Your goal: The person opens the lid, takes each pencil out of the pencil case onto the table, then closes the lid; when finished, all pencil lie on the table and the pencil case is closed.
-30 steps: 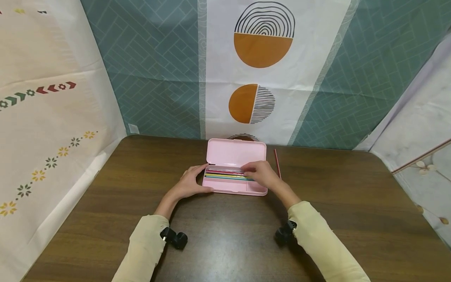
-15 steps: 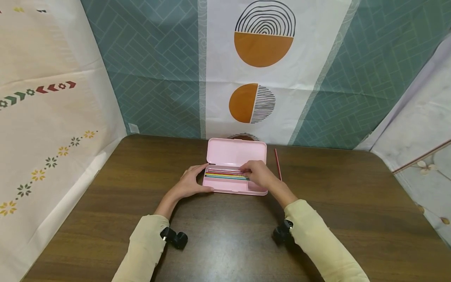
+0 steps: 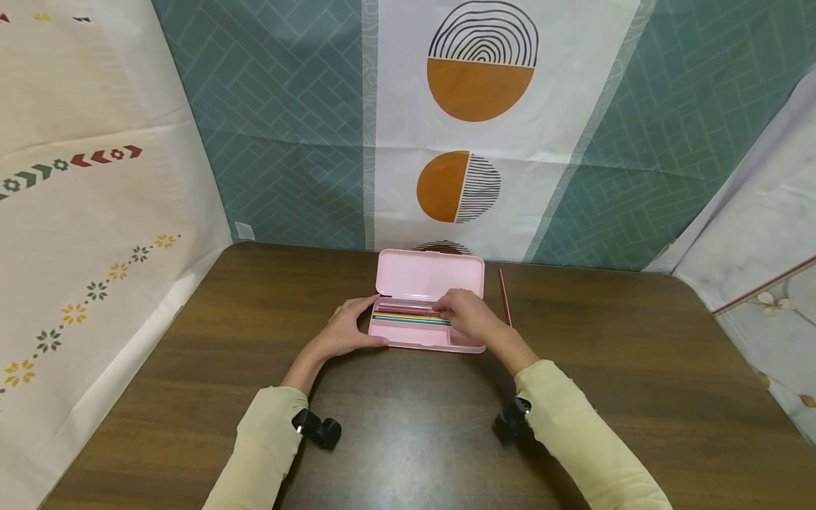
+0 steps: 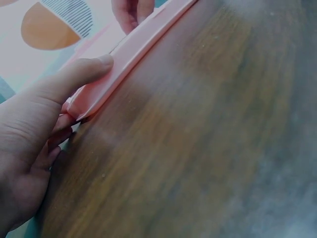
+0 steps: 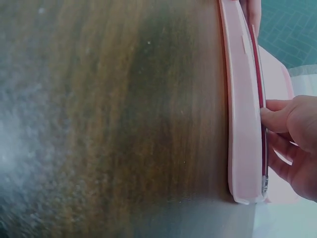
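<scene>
A pink pencil case (image 3: 408, 336) lies on the table with its lid (image 3: 428, 275) raised at the back. Several coloured pencils (image 3: 408, 316) lie lengthwise inside, among them red, yellow and teal ones. My left hand (image 3: 344, 331) grips the case's left end, thumb along the front wall in the left wrist view. Over the right half of the case, my right hand (image 3: 468, 314) pinches a dark red pencil (image 5: 260, 84) between thumb and fingers. Its fingers hide part of the pencils in the head view.
Another red pencil (image 3: 504, 297) lies on the brown table (image 3: 408, 425), just right of the case. A patterned cloth (image 3: 306, 142) hangs behind the table's back edge. A black wrist camera (image 3: 319, 429) sits on each sleeve.
My right hand has shifted slightly to the left within the case, and the pencils beneath it have moved a little. My left hand keeps its grip on the case.
</scene>
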`<state>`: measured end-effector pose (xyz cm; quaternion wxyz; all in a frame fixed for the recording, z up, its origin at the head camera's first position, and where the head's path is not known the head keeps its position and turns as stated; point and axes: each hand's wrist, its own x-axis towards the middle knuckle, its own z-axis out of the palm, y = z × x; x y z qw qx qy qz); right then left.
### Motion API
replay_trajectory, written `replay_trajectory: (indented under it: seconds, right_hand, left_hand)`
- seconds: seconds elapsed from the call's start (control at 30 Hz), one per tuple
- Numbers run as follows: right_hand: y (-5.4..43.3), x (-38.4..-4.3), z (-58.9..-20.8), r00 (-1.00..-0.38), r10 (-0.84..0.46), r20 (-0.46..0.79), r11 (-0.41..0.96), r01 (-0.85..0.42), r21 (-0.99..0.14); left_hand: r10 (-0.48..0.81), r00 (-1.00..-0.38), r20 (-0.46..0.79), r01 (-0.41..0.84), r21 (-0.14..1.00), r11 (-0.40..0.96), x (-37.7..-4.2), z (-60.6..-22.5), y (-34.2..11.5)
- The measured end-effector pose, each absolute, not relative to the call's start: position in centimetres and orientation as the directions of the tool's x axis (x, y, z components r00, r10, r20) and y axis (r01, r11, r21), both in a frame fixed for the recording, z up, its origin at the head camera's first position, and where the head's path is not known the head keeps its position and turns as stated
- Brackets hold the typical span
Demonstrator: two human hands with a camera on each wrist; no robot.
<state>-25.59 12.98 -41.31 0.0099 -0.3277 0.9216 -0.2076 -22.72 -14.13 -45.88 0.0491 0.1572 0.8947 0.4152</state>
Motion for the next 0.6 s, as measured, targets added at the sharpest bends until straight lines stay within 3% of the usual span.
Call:
replay_trajectory:
  seconds: [0.33,0.6]
  right_hand:
    - [13.1,-25.3,-40.3,-0.811,-0.564,0.159,0.729,-0.579,-0.365]
    - [13.6,-25.4,-39.7,-0.846,-0.509,0.157,0.693,-0.511,-0.509]
  left_hand:
    - [0.322,-0.946,0.028,0.228,0.763,0.605,-22.7,-45.8,-14.1]
    - [0.318,-0.948,0.029,0.228,0.759,0.610,-22.7,-45.9,-14.1]
